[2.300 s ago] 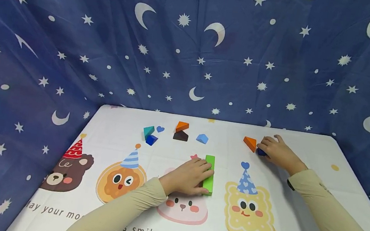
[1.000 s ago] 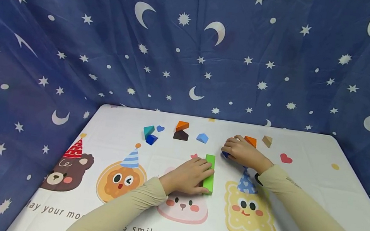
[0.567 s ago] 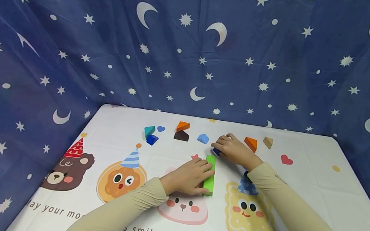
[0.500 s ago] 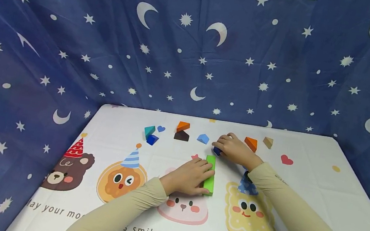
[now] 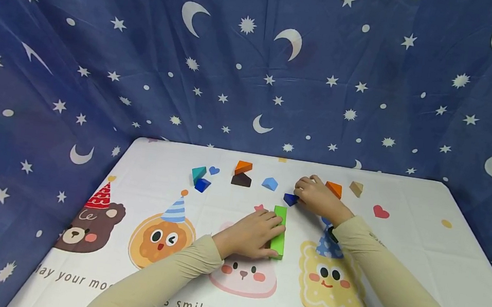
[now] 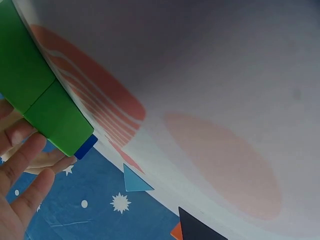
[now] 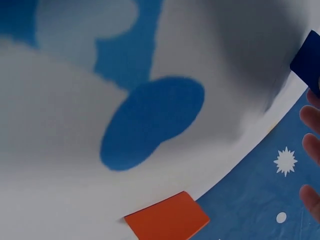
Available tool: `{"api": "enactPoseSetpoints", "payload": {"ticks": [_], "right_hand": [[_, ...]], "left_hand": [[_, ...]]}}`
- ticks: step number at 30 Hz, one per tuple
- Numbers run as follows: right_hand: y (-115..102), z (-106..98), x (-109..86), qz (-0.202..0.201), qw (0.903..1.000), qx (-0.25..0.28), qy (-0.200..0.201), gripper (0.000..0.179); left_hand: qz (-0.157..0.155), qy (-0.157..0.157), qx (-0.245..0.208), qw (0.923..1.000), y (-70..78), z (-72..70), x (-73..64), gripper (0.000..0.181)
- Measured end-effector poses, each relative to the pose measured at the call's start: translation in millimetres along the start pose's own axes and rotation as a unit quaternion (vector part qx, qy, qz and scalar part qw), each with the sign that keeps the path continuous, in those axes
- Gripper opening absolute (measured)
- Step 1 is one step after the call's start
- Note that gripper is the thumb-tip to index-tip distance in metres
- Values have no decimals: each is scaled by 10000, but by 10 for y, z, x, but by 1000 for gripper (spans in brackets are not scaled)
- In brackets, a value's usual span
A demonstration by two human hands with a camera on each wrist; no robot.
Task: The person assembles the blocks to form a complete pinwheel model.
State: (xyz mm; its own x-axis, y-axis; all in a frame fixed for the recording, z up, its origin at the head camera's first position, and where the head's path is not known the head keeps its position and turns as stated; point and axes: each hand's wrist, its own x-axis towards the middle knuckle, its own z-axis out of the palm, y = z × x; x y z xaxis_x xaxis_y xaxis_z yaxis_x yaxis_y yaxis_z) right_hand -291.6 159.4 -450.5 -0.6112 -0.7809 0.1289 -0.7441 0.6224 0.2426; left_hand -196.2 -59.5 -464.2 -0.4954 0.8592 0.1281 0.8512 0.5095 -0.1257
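My left hand (image 5: 250,234) grips a long bright green block (image 5: 278,241) lying on the tablecloth, its fingers over the top and the thumb near the close end. The left wrist view shows a seam across the green (image 6: 50,85), like two blocks end to end. A small dark blue block (image 5: 289,199) lies just beyond the green one's far end. My right hand (image 5: 320,197) is right beside the dark blue block, fingertips at its right edge. In the right wrist view that block (image 7: 307,60) shows beside spread fingers (image 7: 311,147).
Toward the back lie a light blue block (image 5: 270,183), a dark brown block (image 5: 241,180), orange blocks (image 5: 243,167) (image 5: 333,189), a teal block (image 5: 198,173), a blue block (image 5: 202,185) and a tan block (image 5: 356,188). A starry curtain (image 5: 256,72) hangs behind.
The right hand has carried the dark blue block left from the right side to near the green block, then loosened and shifted slightly right off it. The left hand has stayed still.
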Motion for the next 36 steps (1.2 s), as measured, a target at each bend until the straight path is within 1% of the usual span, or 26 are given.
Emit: {"api": "enactPoseSetpoints", "payload": {"ticks": [5, 12, 16, 23, 29, 32, 36], "right_hand": [[-47, 3, 13, -40, 10000, 63, 46, 20], [-112, 36, 35, -278, 9984, 205, 446, 16], [-138, 52, 43, -391, 9972, 298, 569, 15], [-160, 58, 52, -471, 9966, 510, 436, 16], [-167, 63, 43, -596, 9950, 699, 402, 17], [-162, 69, 49, -554, 9959, 626, 347, 20], [-147, 78, 76, -363, 9978, 479, 281, 32]], "left_hand": [[-8, -15, 44, 10000, 3, -7, -1, 52], [-1, -9, 37, 10000, 4, -9, 0, 52], [15, 47, 27, 10000, 3, -5, 3, 51], [39, 97, 30, 9999, -3, 13, 6, 52], [22, 79, 44, 10000, 2, -8, -1, 52], [-10, -12, 69, 10000, 5, -22, -3, 51], [-43, -104, 94, 9999, 4, -25, 0, 52]]}}
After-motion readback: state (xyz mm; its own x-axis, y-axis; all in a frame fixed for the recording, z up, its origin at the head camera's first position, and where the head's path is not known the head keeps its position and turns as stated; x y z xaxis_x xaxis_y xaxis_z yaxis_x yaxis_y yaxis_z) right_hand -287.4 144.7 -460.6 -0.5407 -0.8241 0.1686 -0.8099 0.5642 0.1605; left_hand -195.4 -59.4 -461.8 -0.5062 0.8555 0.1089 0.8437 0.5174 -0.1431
